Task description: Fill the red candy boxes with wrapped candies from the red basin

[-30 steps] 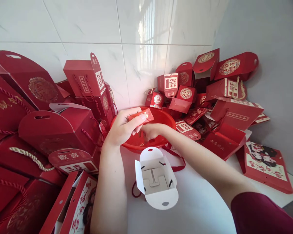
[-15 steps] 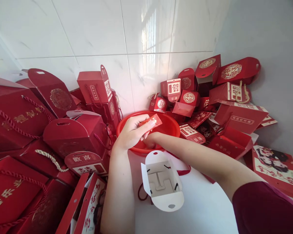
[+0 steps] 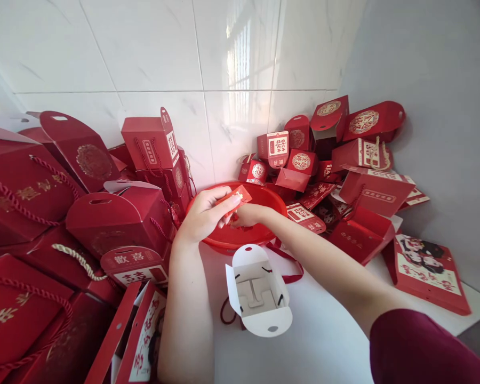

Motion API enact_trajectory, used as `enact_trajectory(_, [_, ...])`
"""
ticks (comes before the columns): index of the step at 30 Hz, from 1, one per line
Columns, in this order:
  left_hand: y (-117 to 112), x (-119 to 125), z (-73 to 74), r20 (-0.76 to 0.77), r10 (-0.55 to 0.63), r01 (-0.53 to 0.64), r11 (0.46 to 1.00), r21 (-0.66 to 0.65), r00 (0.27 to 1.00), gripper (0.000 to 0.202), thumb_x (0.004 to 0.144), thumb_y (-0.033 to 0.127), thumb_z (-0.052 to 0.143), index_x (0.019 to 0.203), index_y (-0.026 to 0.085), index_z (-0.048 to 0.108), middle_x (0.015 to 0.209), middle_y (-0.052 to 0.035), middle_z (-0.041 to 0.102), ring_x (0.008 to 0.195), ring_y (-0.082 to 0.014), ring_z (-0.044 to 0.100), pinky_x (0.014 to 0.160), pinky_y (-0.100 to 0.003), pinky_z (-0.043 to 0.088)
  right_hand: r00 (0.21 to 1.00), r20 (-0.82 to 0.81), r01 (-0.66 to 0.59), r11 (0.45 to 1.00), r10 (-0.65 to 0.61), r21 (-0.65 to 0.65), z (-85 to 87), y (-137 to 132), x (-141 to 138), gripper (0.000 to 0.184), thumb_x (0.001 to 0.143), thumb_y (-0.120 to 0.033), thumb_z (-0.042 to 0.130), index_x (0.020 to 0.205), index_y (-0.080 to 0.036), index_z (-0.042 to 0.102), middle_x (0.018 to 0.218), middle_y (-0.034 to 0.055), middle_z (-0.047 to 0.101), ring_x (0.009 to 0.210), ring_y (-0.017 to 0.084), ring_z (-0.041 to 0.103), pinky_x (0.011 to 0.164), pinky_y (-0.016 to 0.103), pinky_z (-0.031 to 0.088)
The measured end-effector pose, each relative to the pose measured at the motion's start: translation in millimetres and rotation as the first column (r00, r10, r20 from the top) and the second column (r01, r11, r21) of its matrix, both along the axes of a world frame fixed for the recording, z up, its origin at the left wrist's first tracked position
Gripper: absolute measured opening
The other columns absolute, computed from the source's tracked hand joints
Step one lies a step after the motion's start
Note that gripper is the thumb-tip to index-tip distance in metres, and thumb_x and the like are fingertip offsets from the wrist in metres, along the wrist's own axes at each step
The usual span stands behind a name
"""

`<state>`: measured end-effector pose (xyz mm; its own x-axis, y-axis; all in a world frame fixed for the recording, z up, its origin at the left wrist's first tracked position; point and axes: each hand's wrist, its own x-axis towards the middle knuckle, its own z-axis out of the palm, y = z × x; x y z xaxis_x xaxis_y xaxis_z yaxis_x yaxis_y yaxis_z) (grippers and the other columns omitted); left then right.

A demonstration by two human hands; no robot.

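My left hand [image 3: 206, 214] is closed around a small red packet [image 3: 239, 197] with a pale gold mark, held above the left side of a red plastic basin [image 3: 278, 205]. Inside the basin, close beside that packet, is my right hand [image 3: 248, 214], its fingers curled downward. Whatever those fingers hold is mostly hidden by the left hand and blends with the red around it. In front of the basin stands an open gift box [image 3: 258, 290], white inside, flaps spread, with its bottom panels folded together.
Red gift boxes with rope handles [image 3: 112, 218] are piled along the left. More red boxes [image 3: 364, 186] lie in a loose heap on the right. A red ribbon [image 3: 294, 277] lies beside the open box on the white tabletop [image 3: 316, 341]. A tiled wall [image 3: 152, 48] stands behind.
My right hand has risen slightly inside the basin, showing more of its back and fingers. The left hand keeps the packet. The whole view has shifted a little.
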<state>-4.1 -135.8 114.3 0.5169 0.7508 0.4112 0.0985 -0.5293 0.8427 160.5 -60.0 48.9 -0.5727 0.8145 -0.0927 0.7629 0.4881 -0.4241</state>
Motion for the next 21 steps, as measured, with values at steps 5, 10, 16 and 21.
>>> enact_trajectory(5, [0, 1, 3.9, -0.048, 0.013, -0.011, 0.999, 0.042, 0.999, 0.029, 0.091, 0.034, 0.060, 0.068, 0.015, 0.059, 0.059, 0.0027, 0.057, 0.048, -0.0071, 0.047, 0.049, -0.020, 0.037, 0.849, -0.528, -0.007, 1.000, -0.005, -0.021, 17.6, -47, 44, 0.027, 0.089, -0.037, 0.063, 0.104, -0.015, 0.063, 0.085, 0.0048, 0.073, 0.073, 0.012, 0.065, 0.065, 0.022, 0.047])
enact_trajectory(10, [-1, 10, 3.1, -0.113, 0.035, -0.029, 0.998, 0.058, 0.993, 0.015, 0.090, 0.027, 0.059, 0.084, 0.016, 0.067, 0.078, -0.0005, 0.068, 0.050, -0.0075, 0.055, 0.056, -0.022, 0.045, 0.639, -0.761, -0.101, 0.968, -0.114, -0.230, 15.0, -85, 65, 0.031, 0.078, -0.032, 0.075, 0.103, -0.016, 0.064, 0.097, 0.0076, 0.075, 0.081, 0.015, 0.068, 0.069, 0.026, 0.051])
enact_trajectory(16, [10, 13, -5.6, -0.192, 0.057, -0.053, 0.998, 0.027, 0.980, 0.019, 0.088, 0.020, 0.054, 0.097, 0.020, 0.071, 0.093, -0.0010, 0.069, 0.056, -0.0072, 0.058, 0.065, -0.024, 0.049, 0.756, -0.644, -0.016, 0.982, -0.113, -0.191, 23.2, -102, 73, 0.031, 0.088, -0.046, 0.065, 0.090, -0.015, 0.067, 0.086, 0.0075, 0.076, 0.060, 0.011, 0.060, 0.051, 0.023, 0.043])
enact_trajectory(21, [16, 14, -9.2, -0.271, 0.072, -0.089, 0.995, -0.049, 0.960, 0.024, 0.077, 0.011, 0.049, 0.073, 0.017, 0.072, 0.057, 0.0019, 0.058, 0.054, -0.0102, 0.052, 0.061, -0.024, 0.043, 0.825, -0.560, -0.007, 0.990, -0.073, -0.139, 29.2, -106, 79, 0.034, 0.096, -0.046, 0.054, 0.081, -0.017, 0.063, 0.071, 0.0017, 0.072, 0.051, 0.008, 0.050, 0.049, 0.022, 0.037])
